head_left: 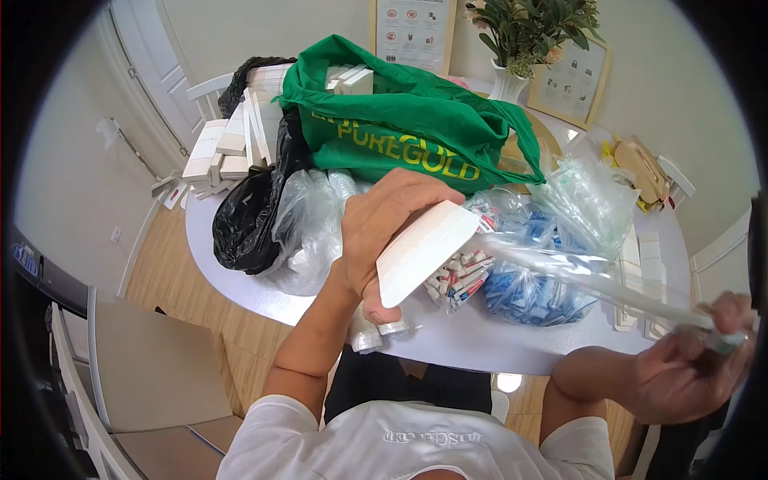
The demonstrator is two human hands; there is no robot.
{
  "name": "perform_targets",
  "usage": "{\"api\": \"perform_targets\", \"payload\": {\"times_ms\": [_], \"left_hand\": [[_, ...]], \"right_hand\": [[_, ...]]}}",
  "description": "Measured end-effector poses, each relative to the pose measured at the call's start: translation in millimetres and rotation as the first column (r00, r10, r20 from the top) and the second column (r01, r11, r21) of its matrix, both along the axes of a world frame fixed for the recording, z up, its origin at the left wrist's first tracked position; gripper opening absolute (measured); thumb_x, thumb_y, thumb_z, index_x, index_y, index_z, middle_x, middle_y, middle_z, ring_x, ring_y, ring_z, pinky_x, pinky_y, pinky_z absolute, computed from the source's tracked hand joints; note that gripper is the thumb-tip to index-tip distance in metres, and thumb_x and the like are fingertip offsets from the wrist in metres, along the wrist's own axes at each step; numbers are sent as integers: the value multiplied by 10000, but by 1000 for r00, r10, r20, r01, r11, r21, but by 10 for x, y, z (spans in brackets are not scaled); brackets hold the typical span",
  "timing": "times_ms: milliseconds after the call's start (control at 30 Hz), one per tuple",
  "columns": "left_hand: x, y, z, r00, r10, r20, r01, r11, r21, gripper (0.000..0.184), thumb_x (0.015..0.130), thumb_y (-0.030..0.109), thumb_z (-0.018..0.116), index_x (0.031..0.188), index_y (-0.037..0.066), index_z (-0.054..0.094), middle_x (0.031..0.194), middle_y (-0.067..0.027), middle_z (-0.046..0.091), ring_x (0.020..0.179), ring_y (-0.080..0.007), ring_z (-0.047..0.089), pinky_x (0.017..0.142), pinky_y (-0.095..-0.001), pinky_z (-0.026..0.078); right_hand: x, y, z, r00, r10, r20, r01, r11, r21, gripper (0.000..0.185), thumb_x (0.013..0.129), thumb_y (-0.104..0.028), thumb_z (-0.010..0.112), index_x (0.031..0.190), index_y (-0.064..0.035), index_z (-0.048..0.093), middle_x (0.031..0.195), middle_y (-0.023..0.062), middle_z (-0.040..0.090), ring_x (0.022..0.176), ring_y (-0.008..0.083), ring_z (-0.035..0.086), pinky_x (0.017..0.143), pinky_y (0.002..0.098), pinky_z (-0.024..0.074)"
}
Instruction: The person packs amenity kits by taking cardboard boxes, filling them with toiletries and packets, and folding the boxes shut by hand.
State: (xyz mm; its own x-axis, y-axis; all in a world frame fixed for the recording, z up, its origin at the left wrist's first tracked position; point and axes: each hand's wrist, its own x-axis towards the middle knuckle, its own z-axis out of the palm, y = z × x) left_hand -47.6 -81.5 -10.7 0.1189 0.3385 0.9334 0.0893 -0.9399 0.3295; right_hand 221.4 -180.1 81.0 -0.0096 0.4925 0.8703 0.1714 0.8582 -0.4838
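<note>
My left hand (376, 216) is wrapped round a small white box (428, 252), held tilted above the table with its pale face towards me. From beside the box, a long clear plastic strip (592, 282) stretches to my right hand (692, 368), out past the table's right side. The fingers of my right hand are closed on the strip's end, where a small pale greenish piece shows, blurred by motion. Just behind the box lie a clear bag of small white tubes (460, 280) with red and blue marks and a bag of blue packets (532, 280).
A green Puregold bag (400, 132) with white boxes stands at the back. More white boxes (232, 144), a black plastic bag (248, 220) and clear wrapped rolls (368, 332) lie left on the white table (448, 344). Clear bags (588, 196) and a flower vase (508, 82) are right.
</note>
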Motion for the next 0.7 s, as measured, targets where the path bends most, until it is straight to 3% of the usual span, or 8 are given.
{"api": "perform_targets", "payload": {"times_ms": [67, 167, 233, 300, 467, 533, 600, 700], "left_hand": [[-2, -4, -7, 1000, -20, 0, 20, 1000, -13, 570, 789, 495, 494, 969, -36, 600, 860, -151, 621, 808, -262, 602, 708, -326, 476], [-42, 16, -58, 998, 1, -55, -5, 998, -63, 1031, 624, 848, 224, 960, -53, 597, 863, -165, 622, 807, -277, 601, 727, -355, 474], [-52, 2, -64, 997, 8, -75, -14, 997, -80, 1188, 568, 965, 134, 957, -59, 596, 864, -169, 622, 806, -281, 600, 734, -364, 474], [-52, -6, -52, 998, -9, -62, 3, 995, -102, 1132, 615, 941, 192, 951, -62, 597, 859, -171, 623, 805, -287, 601, 735, -372, 474], [-63, 6, -54, 994, 28, -105, -30, 999, -21, 1094, 655, 917, 214, 942, -66, 601, 853, -175, 629, 794, -302, 609, 712, -370, 479], [-24, 25, -49, 998, -56, -5, 56, 998, 21, 809, 771, 716, 455, 948, -58, 606, 858, -163, 639, 787, -302, 619, 684, -358, 489], [-49, 89, -67, 996, 35, -84, -29, 996, 80, 748, 724, 653, 502, 946, -53, 609, 858, -159, 639, 767, -310, 623, 670, -363, 500], [-50, 137, -80, 984, 133, -117, -112, 979, 168, 643, 690, 536, 593, 963, -46, 600, 884, -163, 625, 768, -327, 615, 666, -378, 503]], "right_hand": [[-49, 17, -26, 973, -4, -230, 36, 990, 136, 188, 933, -148, 423, 861, 24, 397, 866, 148, 449, 519, 103, 473, 423, 182, 407], [28, -18, -99, 896, 30, -444, 91, 964, 250, 207, 913, -126, 436, 815, 54, 407, 892, 147, 391, 528, 97, 433, 398, 157, 353], [271, -92, -180, 942, 10, -336, 34, 992, 125, 201, 906, -125, 452, 835, 59, 412, 917, 139, 366, 562, 103, 431, 414, 155, 356], [295, -72, -219, 952, 8, -304, 21, 995, 93, 206, 906, -133, 458, 846, 62, 424, 907, 135, 368, 573, 113, 435, 426, 164, 359], [-24, 57, -282, 970, -68, -235, 148, 927, 343, 244, 918, -171, 459, 865, 66, 475, 815, 131, 417, 572, 156, 456, 458, 213, 375], [-207, 89, -285, 986, -120, -117, 162, 858, 487, 262, 923, -187, 460, 873, 68, 496, 778, 129, 437, 571, 173, 465, 472, 233, 381], [-421, 107, -287, 985, -170, 28, 121, 802, 585, 282, 928, -203, 461, 881, 70, 516, 741, 127, 457, 571, 190, 473, 485, 253, 387], [-788, 205, -258, 954, -185, 237, 59, 889, 454, 313, 936, -226, 462, 893, 72, 547, 686, 124, 487, 570, 215, 486, 504, 282, 397]]}}
